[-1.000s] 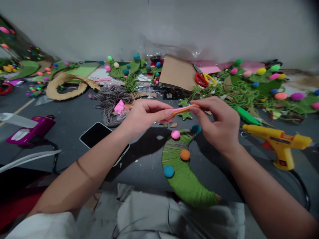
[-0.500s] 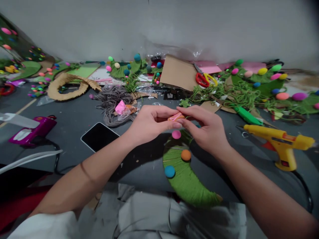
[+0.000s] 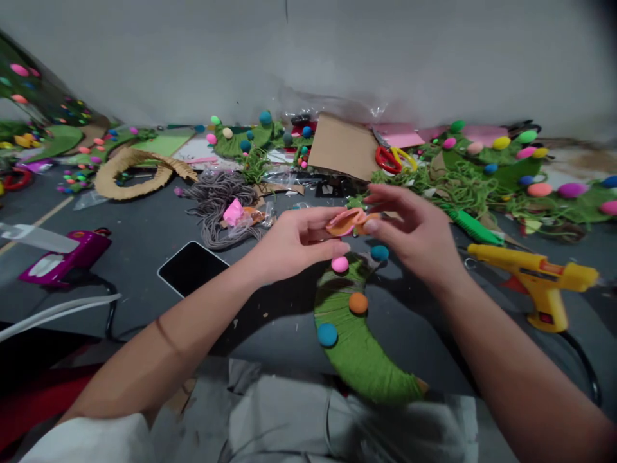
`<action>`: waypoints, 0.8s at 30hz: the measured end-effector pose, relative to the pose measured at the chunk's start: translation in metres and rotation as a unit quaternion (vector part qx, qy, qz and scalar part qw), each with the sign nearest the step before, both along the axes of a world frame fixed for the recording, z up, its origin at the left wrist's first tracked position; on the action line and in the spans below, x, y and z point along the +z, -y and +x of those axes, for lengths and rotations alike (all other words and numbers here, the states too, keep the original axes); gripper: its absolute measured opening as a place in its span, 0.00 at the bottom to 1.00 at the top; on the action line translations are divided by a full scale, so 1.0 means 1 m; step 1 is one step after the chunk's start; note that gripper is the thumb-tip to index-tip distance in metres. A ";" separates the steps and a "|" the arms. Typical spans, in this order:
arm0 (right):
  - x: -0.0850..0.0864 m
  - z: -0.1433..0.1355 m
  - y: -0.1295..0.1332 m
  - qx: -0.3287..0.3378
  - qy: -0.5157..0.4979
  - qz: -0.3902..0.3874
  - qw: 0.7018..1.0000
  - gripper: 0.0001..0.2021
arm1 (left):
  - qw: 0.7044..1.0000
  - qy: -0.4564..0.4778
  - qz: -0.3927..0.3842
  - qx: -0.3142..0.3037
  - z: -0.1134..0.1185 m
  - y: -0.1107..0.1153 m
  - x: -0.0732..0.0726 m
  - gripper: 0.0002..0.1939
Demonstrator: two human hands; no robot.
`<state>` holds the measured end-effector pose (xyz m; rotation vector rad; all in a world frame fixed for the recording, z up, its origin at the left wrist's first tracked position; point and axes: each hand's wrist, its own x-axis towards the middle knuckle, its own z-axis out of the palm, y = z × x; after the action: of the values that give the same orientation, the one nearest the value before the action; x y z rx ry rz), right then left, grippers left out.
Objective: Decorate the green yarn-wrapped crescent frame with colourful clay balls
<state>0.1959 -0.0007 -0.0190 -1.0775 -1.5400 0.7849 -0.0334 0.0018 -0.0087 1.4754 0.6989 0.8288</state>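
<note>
Over the table, a small folded orange and pink craft piece (image 3: pixel 345 223), perhaps felt or foam, is held between both hands. My left hand (image 3: pixel 294 241) pinches its left side between thumb and fingers. At the right end, the thumb of my right hand (image 3: pixel 417 235) presses on the piece, and its upper fingers are lifted apart. Just below lies a crescent (image 3: pixel 349 354) wrapped in green yarn. It carries a pink ball (image 3: pixel 340 264), an orange ball (image 3: pixel 358 303) and a blue ball (image 3: pixel 328 334). A teal ball (image 3: pixel 380 253) sits beside its top, under my right hand.
A yellow glue gun (image 3: pixel 540 273) lies at right, and a purple device (image 3: pixel 67 257) at left. Near my left forearm is a phone (image 3: pixel 190 267). Behind are grey yarn (image 3: pixel 216 199), a tan paper-wrapped ring (image 3: pixel 113 183), cardboard (image 3: pixel 342 148), scissors (image 3: pixel 388 159) and green yarn scraps (image 3: pixel 472 186).
The orange and pink piece has been opened out wider, showing more orange. My right hand has moved slightly right and its upper fingers have lifted, uncovering the teal ball.
</note>
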 end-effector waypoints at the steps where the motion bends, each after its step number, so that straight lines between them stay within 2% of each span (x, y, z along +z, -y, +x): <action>1: -0.001 -0.006 0.003 0.023 0.007 -0.015 1.000 0.25 | 1.000 0.008 -0.003 -0.007 0.002 0.001 -0.001 0.31; 4: -0.003 -0.024 0.014 0.029 0.057 0.009 0.998 0.16 | 1.000 0.003 0.003 0.022 0.006 0.005 -0.003 0.25; 6: -0.004 -0.030 0.018 0.001 0.097 0.053 0.994 0.09 | 0.998 -0.006 0.010 0.060 0.008 0.005 -0.004 0.20; 9: -0.004 -0.027 0.018 -0.042 0.122 0.085 0.988 0.06 | 0.996 -0.010 -0.003 0.092 0.008 0.003 -0.005 0.16; 12: -0.004 -0.015 0.010 -0.094 0.095 0.081 0.988 0.03 | 0.995 -0.022 -0.014 0.098 0.005 0.000 -0.005 0.17; 14: -0.003 -0.007 0.005 -0.113 0.058 0.079 0.989 0.05 | 0.996 -0.020 -0.012 0.085 0.003 -0.002 -0.004 0.21; 17: -0.003 -0.004 0.002 -0.069 0.030 0.067 0.995 0.19 | 0.999 0.010 -0.024 0.028 0.002 -0.001 -0.003 0.32; 19: -0.003 -0.010 0.005 -0.013 0.056 0.064 0.996 0.26 | 0.999 0.016 -0.033 -0.007 0.003 0.000 -0.002 0.33; 22: -0.005 -0.024 0.013 0.039 0.105 0.079 0.991 0.22 | 1.000 -0.010 -0.018 -0.011 0.007 0.003 -0.001 0.25; 24: -0.005 -0.031 0.017 0.032 0.113 0.088 0.989 0.14 | 1.000 -0.025 -0.010 0.007 0.009 0.005 0.000 0.20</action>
<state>0.1652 -0.0180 -0.0237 -1.0172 -1.8071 0.5713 -0.0247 -0.0028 -0.0088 1.4795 0.7524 0.7956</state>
